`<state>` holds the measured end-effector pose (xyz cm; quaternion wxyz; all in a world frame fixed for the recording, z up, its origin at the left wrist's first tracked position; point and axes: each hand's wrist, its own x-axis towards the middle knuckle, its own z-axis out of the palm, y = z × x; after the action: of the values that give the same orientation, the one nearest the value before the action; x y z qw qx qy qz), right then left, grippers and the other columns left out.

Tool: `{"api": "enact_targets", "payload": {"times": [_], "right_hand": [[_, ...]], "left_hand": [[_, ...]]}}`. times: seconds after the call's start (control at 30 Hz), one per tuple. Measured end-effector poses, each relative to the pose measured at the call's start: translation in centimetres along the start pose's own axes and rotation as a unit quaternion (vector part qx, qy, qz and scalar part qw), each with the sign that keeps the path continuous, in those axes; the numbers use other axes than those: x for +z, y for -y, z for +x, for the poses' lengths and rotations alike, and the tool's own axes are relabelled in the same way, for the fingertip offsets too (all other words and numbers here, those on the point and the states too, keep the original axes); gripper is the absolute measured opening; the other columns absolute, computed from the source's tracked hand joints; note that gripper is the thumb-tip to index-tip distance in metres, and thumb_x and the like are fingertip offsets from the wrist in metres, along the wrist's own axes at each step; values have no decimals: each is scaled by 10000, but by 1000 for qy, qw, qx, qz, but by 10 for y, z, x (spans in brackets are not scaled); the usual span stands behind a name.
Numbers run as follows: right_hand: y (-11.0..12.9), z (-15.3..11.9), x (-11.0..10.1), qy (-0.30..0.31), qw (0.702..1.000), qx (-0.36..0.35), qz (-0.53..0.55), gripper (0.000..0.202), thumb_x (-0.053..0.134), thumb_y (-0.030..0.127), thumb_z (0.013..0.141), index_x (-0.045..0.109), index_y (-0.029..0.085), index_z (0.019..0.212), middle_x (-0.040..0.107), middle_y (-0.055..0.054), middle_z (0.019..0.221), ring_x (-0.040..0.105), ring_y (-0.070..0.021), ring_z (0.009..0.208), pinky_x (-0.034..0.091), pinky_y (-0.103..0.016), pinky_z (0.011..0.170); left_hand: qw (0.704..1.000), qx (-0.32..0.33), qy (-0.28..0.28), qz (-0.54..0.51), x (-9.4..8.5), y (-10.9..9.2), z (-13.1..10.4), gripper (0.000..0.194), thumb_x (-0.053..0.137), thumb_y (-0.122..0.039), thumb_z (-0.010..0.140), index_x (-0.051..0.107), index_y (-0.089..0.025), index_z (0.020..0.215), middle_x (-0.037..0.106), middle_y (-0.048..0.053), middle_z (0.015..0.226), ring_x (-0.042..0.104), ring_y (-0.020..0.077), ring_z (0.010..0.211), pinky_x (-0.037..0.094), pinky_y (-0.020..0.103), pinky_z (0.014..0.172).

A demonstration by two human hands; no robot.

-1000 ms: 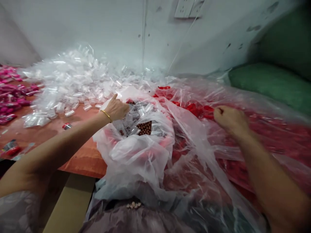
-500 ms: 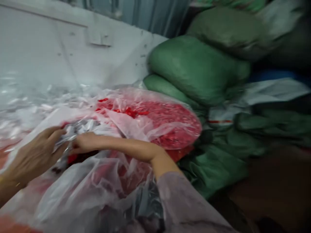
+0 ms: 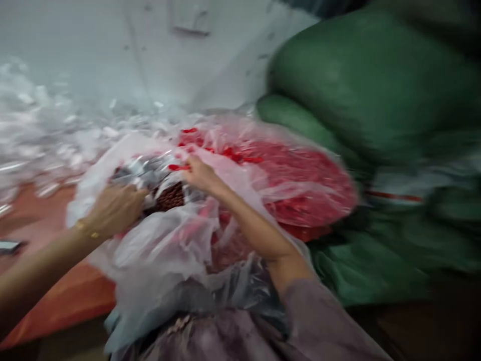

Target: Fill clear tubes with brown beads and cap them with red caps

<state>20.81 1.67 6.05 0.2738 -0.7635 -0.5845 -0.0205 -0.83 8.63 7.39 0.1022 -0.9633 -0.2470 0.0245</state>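
Note:
A translucent white plastic bag (image 3: pixel 161 235) lies open in front of me, with silvery packets (image 3: pixel 145 170) and a mass of small brown pieces (image 3: pixel 171 197) in its mouth. My left hand (image 3: pixel 118 208), a bracelet at its wrist, is closed at the bag's left side beside the packets; what it grips is hidden. In a pinch, my right hand (image 3: pixel 199 173) has a small red piece (image 3: pixel 178 167) over the right side of the opening. Behind it lies a clear bag full of red items (image 3: pixel 300 180), with loose red pieces (image 3: pixel 233 154) on top.
Many clear packets (image 3: pixel 48 135) are heaped at the left against a pale wall (image 3: pixel 93 50). Large green sacks (image 3: pixel 361 75) are stacked at the right. An orange-red surface (image 3: pixel 71 296) and a small dark-edged object (image 3: pixel 9 246) show at the left.
The view has shifted. My hands have moved apart: the right has come up out of the bag's mouth with a red piece, and the left has closed. The brown pieces show more clearly.

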Motion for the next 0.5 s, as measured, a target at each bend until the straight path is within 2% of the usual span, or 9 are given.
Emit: {"api": "enact_targets", "payload": {"times": [0.07,0.13,0.23,0.33,0.5], "right_hand": [[-19,-6,9,-2,1000,-22,6,217,505,207,800,633,166,970,704,-48,900,618,-166,761,457,-259,680],[-29,-12,24,-14,999,-39,-2,259,484,207,820,626,153,1029,703,-79,942,629,-195,812,456,-282,703],[-31,-23,40,-27,995,-92,-37,321,484,262,865,609,139,1134,708,-116,1020,645,-240,882,457,-313,724],[-31,-29,46,-65,988,-133,-47,384,463,291,905,554,111,1231,697,-147,1090,653,-245,911,455,-317,733],[-35,-27,48,-81,973,-205,-62,341,433,340,939,595,127,1151,718,-113,963,656,-213,822,434,-291,683]], "left_hand": [[999,-22,38,-20,-6,-6,2,375,423,-414,899,614,-148,1082,663,125,966,635,281,851,406,327,662],[996,-54,67,-29,-4,-5,6,457,512,-508,840,613,-148,1102,662,136,1001,642,305,892,424,327,659],[994,-73,82,-25,0,-2,10,428,539,-455,830,614,-136,1106,662,150,1009,644,315,928,444,337,682],[994,-65,84,-30,0,-6,13,444,556,-415,826,580,-133,1168,666,156,1021,645,314,945,454,343,699],[988,-117,71,-65,-2,-13,20,603,565,-572,794,552,-105,1175,676,172,1022,648,330,950,471,358,719]]}}
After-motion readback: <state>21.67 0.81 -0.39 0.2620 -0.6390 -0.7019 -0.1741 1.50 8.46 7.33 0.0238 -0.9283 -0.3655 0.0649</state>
